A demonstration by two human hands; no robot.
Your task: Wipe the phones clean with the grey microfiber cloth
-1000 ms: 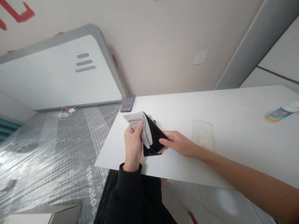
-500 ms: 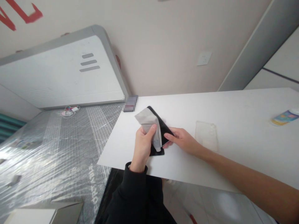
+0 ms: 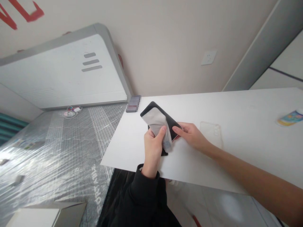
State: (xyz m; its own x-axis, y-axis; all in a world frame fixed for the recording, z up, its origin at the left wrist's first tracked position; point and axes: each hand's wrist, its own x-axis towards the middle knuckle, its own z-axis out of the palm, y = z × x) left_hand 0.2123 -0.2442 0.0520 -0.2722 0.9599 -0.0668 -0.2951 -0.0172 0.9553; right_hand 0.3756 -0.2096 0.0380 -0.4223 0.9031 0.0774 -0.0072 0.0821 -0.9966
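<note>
My left hand (image 3: pixel 152 149), in a black sleeve, grips a soft grey cloth (image 3: pixel 156 123) pressed against the face of a black smartphone (image 3: pixel 169 121). The cloth hides the middle of the phone, and my left fingers are partly behind it. My right hand (image 3: pixel 191 135) comes in from the right and pinches the phone's lower right edge between fingers and thumb. The phone is tilted, held just above a white table (image 3: pixel 236 108). A clear phone case (image 3: pixel 210 134) lies flat on the table close to my right hand.
A pixelated, blurred stack of items (image 3: pixel 133 104) sits at the table's far corner. A colourful tube (image 3: pixel 290 118) lies at the right. Left of the table is a plastic-wrapped mattress (image 3: pixel 59 157) with a small tangled cable (image 3: pixel 72 112) on it.
Both hands and the phone have moved up and to the right in view. The phone has turned, showing more of its black face and upper corner, with the cloth still on it.
</note>
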